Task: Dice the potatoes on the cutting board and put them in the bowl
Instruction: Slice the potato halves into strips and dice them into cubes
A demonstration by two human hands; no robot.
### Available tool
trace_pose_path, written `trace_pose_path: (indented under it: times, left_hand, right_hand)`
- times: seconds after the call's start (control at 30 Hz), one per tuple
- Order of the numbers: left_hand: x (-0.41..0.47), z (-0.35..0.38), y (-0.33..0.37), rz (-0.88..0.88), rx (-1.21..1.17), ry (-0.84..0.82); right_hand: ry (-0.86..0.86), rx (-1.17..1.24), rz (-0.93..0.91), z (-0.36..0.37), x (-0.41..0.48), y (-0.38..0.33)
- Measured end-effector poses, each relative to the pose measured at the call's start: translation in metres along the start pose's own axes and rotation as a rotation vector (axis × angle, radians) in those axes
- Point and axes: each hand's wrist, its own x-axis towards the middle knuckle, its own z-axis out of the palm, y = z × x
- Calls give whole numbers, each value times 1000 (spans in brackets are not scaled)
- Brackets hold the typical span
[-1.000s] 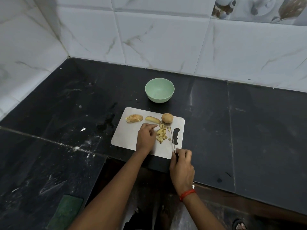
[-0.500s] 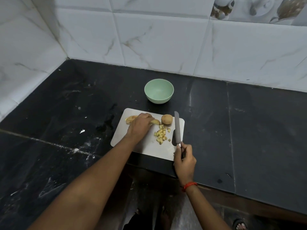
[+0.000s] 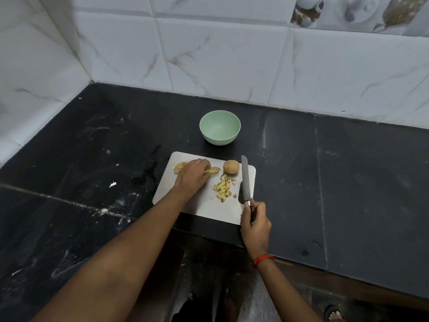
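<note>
Yellow slice [image 3: 214, 170] is being grasped on the board [image 3: 204, 205] by the left hand [image 3: 193, 174], likely to be drawn under the knife [image 3: 245, 180] being gripped by the right hand [image 3: 255, 223], dice [image 3: 224, 188] lying short of the bowl [image 3: 219, 139].

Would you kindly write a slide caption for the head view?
Left hand grips a potato slice, right hand holds the knife beside the diced potato.

Dim, flat indoor light leaves the black counter [image 3: 359, 182] around the cutting board [image 3: 209, 210] murky, with a faint pale sheen beyond its far right corner, while the wall tiles [image 3: 220, 54] behind it are brighter, their joints bowed by wide-angle distortion, and the floor [image 3: 255, 305] below it is dark and soft.
</note>
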Motion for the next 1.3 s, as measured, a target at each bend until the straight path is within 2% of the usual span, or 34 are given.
trace_pose_path:
  times: [0.1,0.3,0.43,0.5,0.6,0.83,1.0,1.3]
  left_hand:
    - [-2,-1,1,-28,-9,7]
    - [-16,-1,2,-6,-97,125]
    - [-48,-2,3,-158,-370,326]
    - [-67,3,1,-247,-369,257]
    - [-83,13,-8,-305,-164,53]
    - [-78,-18,-25,-171,-91,-231]
    - [-89,0,-36,-58,-60,-96]
    - [-103,35,-26,-48,-134,242]
  right_hand:
    - [-2,0,-4,0,0,1]
    - [-2,-13,-8,0,1,2]
    - [-4,-14,-2,1,2,2]
    - [-6,-20,-4,1,2,2]
    - [-20,-31,-12,1,2,3]
    - [-11,-23,-17,1,0,0]
    - [-59,-99,-76,4,-4,-2]
    - [-246,-276,-202,44,-17,-32]
